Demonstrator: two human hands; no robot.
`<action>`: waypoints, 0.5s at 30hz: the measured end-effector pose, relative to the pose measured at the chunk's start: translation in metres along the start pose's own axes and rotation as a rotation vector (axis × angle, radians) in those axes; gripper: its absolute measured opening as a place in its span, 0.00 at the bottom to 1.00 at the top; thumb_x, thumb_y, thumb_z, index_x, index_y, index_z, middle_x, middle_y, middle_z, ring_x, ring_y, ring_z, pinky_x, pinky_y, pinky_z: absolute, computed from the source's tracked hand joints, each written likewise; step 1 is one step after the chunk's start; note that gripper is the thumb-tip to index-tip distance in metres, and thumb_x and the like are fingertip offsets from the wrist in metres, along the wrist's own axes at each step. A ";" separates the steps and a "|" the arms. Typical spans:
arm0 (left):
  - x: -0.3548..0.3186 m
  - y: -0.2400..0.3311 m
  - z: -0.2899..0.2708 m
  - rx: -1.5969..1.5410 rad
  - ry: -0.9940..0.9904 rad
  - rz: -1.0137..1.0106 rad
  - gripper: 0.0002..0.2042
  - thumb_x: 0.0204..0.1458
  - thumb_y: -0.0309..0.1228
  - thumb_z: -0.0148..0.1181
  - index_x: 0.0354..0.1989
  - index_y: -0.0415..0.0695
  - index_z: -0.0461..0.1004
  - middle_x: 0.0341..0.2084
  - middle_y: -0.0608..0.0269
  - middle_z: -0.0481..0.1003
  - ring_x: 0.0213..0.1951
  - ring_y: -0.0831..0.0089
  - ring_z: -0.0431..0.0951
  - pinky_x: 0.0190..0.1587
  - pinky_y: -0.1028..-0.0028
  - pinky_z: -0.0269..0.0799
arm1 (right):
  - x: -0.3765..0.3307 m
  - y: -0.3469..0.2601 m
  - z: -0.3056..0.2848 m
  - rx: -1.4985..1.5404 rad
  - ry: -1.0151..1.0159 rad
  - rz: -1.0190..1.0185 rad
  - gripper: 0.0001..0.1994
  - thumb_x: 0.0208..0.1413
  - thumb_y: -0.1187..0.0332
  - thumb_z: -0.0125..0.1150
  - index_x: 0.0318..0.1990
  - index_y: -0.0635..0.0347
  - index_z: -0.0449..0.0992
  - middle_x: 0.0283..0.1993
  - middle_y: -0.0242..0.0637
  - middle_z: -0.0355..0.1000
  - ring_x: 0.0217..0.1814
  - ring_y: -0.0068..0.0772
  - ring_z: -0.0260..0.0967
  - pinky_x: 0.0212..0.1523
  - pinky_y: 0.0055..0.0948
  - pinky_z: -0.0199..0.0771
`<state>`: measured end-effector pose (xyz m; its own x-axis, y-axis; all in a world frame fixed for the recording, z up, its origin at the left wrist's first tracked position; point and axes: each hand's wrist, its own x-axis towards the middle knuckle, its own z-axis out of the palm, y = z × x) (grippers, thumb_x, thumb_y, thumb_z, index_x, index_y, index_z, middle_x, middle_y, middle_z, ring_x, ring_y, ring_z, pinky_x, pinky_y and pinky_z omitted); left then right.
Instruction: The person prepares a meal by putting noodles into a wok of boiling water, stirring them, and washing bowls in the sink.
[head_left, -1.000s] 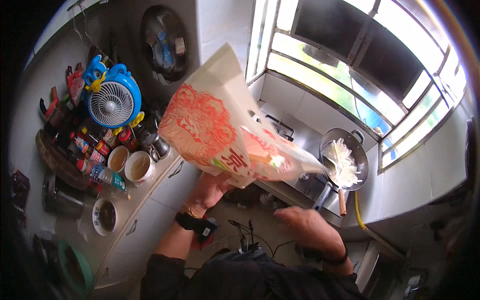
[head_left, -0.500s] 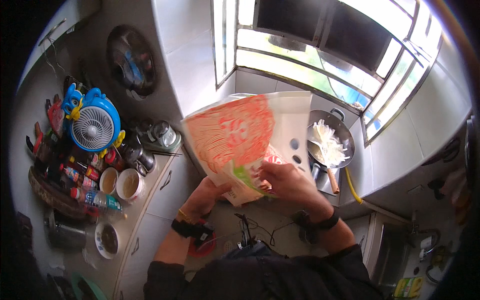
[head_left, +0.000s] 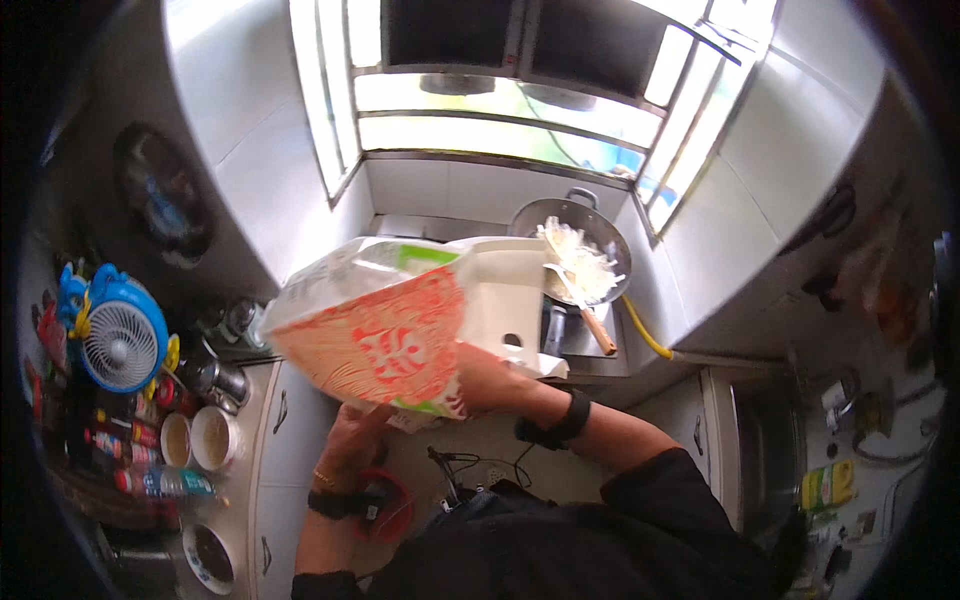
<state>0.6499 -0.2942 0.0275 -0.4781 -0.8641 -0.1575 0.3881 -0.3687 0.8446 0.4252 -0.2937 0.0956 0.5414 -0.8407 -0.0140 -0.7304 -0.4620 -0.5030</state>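
A large plastic food bag (head_left: pixel 385 335), with an orange-red print, green patches and a clear part, is held up in front of me. My right hand (head_left: pixel 490 383) grips its lower right edge, fingers partly hidden behind the print. Below the bag's lower left edge, my left hand (head_left: pixel 352 440) is closed on it. A pale panel with dark oval holes (head_left: pixel 500 300) shows at the bag's right side; whether it is part of the bag, I cannot tell. Beyond, a wok (head_left: pixel 522 222) contains white strips (head_left: pixel 578 258) and a spatula with a wooden handle (head_left: pixel 598 330).
The counter on my left bears a blue fan (head_left: pixel 120 345), several bottles, two light bowls (head_left: pixel 214 438) and another bowl (head_left: pixel 208 560) nearer me. A yellow hose (head_left: pixel 648 330) runs beside the wok. A sink (head_left: pixel 765 440) lies to the right, a red basin (head_left: pixel 390 515) on the floor.
My view has turned to the right, so the room appears shifted left. The bag has tilted, showing its clear part, and my right hand has moved lower along its edge.
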 end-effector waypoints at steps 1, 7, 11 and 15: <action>-0.001 0.000 0.000 0.007 -0.018 -0.013 0.17 0.51 0.25 0.56 0.51 0.39 0.67 0.44 0.64 0.72 0.44 0.73 0.73 0.48 0.72 0.69 | 0.000 -0.003 0.004 0.099 0.094 -0.085 0.20 0.42 0.68 0.58 0.47 0.58 0.70 0.45 0.45 0.70 0.47 0.47 0.66 0.48 0.37 0.66; 0.000 -0.001 0.008 0.003 -0.010 -0.094 0.16 0.51 0.23 0.56 0.50 0.40 0.67 0.45 0.62 0.72 0.45 0.71 0.73 0.48 0.70 0.70 | 0.002 0.011 0.019 0.258 0.385 -0.217 0.17 0.44 0.67 0.58 0.43 0.61 0.72 0.40 0.51 0.71 0.41 0.50 0.69 0.42 0.38 0.68; 0.002 -0.002 0.013 -0.015 0.036 -0.100 0.16 0.51 0.22 0.56 0.49 0.41 0.67 0.45 0.61 0.72 0.45 0.70 0.74 0.46 0.70 0.72 | -0.008 0.005 -0.009 0.089 0.171 0.304 0.14 0.45 0.65 0.57 0.38 0.64 0.72 0.37 0.54 0.71 0.38 0.51 0.70 0.36 0.40 0.71; 0.011 -0.010 0.019 -0.032 0.046 -0.108 0.16 0.51 0.21 0.55 0.49 0.44 0.66 0.43 0.61 0.73 0.41 0.68 0.76 0.37 0.70 0.78 | -0.013 0.018 -0.007 0.179 0.347 0.215 0.13 0.41 0.64 0.59 0.33 0.63 0.73 0.33 0.51 0.71 0.37 0.52 0.69 0.36 0.40 0.70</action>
<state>0.6257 -0.2937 0.0264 -0.4820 -0.8331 -0.2712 0.3611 -0.4709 0.8049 0.4020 -0.2936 0.0932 0.1907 -0.9715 0.1409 -0.7110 -0.2356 -0.6625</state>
